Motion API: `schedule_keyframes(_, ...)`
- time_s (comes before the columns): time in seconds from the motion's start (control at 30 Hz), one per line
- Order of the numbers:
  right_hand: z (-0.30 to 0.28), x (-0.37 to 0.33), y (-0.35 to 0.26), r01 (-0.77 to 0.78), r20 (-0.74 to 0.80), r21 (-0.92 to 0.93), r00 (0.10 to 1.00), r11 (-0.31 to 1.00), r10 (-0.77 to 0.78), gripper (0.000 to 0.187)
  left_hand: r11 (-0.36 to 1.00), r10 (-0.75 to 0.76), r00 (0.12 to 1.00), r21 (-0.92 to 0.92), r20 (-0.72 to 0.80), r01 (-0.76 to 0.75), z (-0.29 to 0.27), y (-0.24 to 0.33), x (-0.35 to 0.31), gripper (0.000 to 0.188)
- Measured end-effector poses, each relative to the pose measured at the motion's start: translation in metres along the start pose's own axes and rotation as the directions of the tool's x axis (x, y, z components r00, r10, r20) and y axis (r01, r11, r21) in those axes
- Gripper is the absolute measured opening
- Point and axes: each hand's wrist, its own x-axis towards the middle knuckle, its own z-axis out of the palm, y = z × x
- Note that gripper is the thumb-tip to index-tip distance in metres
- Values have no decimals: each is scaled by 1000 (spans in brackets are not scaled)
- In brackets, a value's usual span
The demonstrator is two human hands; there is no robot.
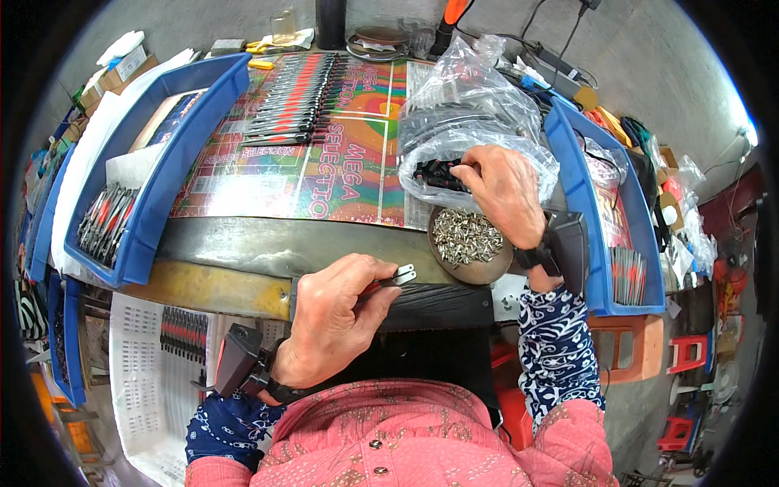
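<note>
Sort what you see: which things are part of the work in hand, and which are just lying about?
In use: left hand gripping a small metal tool; right hand reaching into the plastic bag; bowl of small metal parts.
Lying about: blue trays, row of finished tools, orange stool.

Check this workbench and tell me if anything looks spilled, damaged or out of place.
Nothing stands out. The small metal parts sit inside the round dish, none scattered. The finished tools lie in neat rows on the colourful mat. The right hand reaches into the clear plastic bag; the left hand holds a small metal piece.
</note>
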Motion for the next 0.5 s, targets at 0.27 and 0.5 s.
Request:
schedule_keyframes(0.27,28,12,7,-124,89,-153,986,980,138,32,998,-38,999,-51,-1,38,-6,-7,-2,21)
schedule_keyframes(0.5,12,7,7,-147,49,-61,987,987,150,24,999,-33,999,-39,19,34,-7,-6,-5,20)
